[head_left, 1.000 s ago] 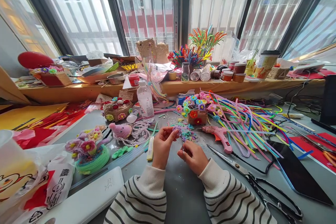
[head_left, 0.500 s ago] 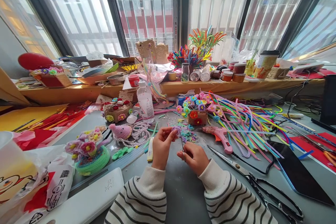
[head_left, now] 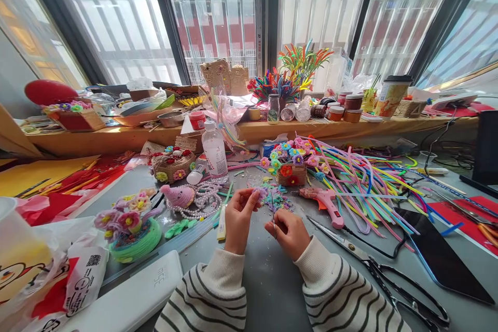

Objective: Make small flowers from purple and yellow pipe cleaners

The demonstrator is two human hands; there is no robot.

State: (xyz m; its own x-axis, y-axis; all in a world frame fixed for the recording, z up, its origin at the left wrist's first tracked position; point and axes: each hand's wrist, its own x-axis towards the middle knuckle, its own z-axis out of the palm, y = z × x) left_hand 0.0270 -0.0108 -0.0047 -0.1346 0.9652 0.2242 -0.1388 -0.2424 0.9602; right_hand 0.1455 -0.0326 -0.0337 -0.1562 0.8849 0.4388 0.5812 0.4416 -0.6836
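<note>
Head view: a small lilac fuzzy piece [head_left: 257,195] sits at the centre of a crowded worktable, pinched between the thumb and fingers of the left hand [head_left: 240,216], which comes in from seven o'clock. The narrow grip, close to one edge, presumably steadies the piece while leaving its far side exposed.

At five o'clock from it, the right hand [head_left: 288,231] curls its fingers around a slim metal tool [head_left: 273,208], perhaps small scissors; whether its blades are parted is too fine to tell. The tool points up toward twelve, apparently so that its tip can work near the piece.

Pastel clippings [head_left: 278,200] lie at three o'clock, near both hands, likely heaped there to leave the nearer tabletop free for the wrists. A pink glue gun [head_left: 324,202] rests on its side farther out at three, its handle toward the person, seemingly for an easy right-hand reach. Large scissors [head_left: 352,246] lie at four o'clock, handles also nearest the wearer.

A flower-covered basket [head_left: 293,174] stands at two; loose pipe cleaners [head_left: 361,181] fan out beyond it. At nine lies a bead strand [head_left: 208,198], and at ten an upright bottle [head_left: 215,153], probably set back to clear the elbows.
</note>
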